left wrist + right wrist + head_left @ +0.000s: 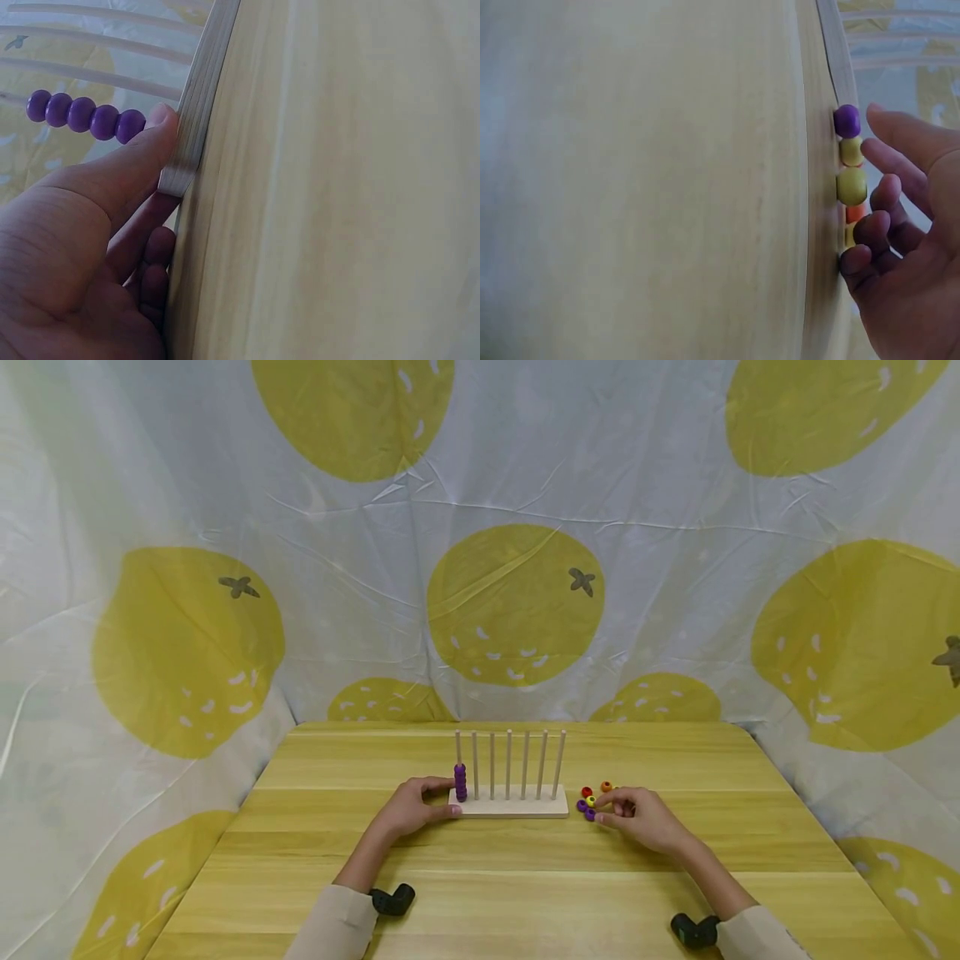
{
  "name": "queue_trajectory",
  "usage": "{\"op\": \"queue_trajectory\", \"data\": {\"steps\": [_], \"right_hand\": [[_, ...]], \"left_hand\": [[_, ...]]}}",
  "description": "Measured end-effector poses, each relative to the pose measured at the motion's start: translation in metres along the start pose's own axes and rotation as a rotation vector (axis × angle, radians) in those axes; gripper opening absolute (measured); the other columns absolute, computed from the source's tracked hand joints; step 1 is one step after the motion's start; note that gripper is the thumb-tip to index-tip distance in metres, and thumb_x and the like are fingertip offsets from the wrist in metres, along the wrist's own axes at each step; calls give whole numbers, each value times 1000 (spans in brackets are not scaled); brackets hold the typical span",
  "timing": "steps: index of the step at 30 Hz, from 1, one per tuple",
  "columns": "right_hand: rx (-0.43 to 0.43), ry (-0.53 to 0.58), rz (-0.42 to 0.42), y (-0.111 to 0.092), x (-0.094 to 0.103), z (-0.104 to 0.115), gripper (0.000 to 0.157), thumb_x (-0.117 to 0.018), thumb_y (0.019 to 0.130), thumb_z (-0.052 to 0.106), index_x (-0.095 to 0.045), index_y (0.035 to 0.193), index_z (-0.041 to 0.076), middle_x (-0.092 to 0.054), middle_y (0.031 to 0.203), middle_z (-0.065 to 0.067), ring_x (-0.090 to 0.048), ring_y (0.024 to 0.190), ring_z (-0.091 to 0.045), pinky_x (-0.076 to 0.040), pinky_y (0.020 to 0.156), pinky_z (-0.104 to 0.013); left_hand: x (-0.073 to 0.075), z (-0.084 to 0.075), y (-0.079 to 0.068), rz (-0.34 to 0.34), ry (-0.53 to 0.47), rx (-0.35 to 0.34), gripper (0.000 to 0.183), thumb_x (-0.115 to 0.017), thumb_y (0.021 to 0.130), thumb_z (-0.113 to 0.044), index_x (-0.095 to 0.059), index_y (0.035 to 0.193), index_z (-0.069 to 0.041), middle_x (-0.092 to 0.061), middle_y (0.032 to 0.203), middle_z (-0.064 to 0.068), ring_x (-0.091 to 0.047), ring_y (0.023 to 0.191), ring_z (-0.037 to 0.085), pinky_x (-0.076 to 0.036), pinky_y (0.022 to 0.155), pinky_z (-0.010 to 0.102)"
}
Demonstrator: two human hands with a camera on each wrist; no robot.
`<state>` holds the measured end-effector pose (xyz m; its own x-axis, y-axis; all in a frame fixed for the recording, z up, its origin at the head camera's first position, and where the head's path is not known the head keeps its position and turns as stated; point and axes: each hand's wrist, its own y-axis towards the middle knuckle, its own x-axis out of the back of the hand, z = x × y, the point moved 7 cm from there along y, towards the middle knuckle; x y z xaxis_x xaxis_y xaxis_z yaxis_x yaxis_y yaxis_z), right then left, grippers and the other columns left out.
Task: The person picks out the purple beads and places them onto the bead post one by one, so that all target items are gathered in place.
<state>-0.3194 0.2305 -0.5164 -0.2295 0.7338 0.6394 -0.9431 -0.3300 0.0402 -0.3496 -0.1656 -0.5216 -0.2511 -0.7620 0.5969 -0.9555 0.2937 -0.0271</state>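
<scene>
A wooden peg rack [510,808] stands on the table with a row of upright pegs. Several purple beads [461,783] are stacked on its leftmost peg; the other pegs carry none. My left hand [411,808] grips the left end of the base, its thumb on the front edge. To the right of the rack lie loose beads: two purple, a red bead [587,792], a yellow bead [592,801] and an orange bead [606,786]. Over them is my right hand [647,820], thumb and index finger apart around the nearer purple bead [847,121], without a visible pinch.
The wooden table [525,893] extends in front of the rack and to both sides. A hanging cloth [660,610] printed with lemons encloses the back and sides. Black devices [393,900] are worn at both wrists. Some loose beads are partly hidden behind the right hand's fingers.
</scene>
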Motion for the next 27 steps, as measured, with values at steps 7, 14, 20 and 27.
{"op": "queue_trajectory", "data": {"steps": [7, 14, 20, 27], "right_hand": [[-4, -17, 6, 2, -1, -1, 21, -79, 92, 29, -78, 107, 14, -55, 80, 0, -46, 66, -7, -37, 56, -21], [28, -54, 0, 6, -3, 1, 22, -81, 91, 28, -79, 106, 13, -51, 77, 1, -44, 67, -8, -35, 57, -23], [42, -95, -9, 7, -6, 1, 22, -82, 89, 30, -80, 105, 15, -50, 75, 2, -43, 67, -7, -34, 59, -24], [37, -105, -9, 7, -7, 1, 20, -81, 90, 28, -80, 104, 15, -51, 76, 3, -44, 67, -8, -35, 59, -24]], "left_hand": [[1, -2, 0, -8, 7, -8, 60, -86, 83, -42, -70, 135, -18, -66, 141, 8, -54, 138, 33, -42, 116, 53], [2, -3, 0, -9, -1, -16, 59, -86, 84, -40, -69, 135, -16, -66, 140, 9, -55, 138, 34, -42, 116, 53], [2, -4, -1, -4, -6, -15, 59, -86, 84, -40, -69, 136, -16, -66, 140, 9, -55, 138, 34, -42, 117, 53], [1, -3, -1, -3, -3, -6, 59, -86, 84, -40, -69, 136, -17, -66, 140, 8, -55, 137, 34, -42, 116, 53]]}}
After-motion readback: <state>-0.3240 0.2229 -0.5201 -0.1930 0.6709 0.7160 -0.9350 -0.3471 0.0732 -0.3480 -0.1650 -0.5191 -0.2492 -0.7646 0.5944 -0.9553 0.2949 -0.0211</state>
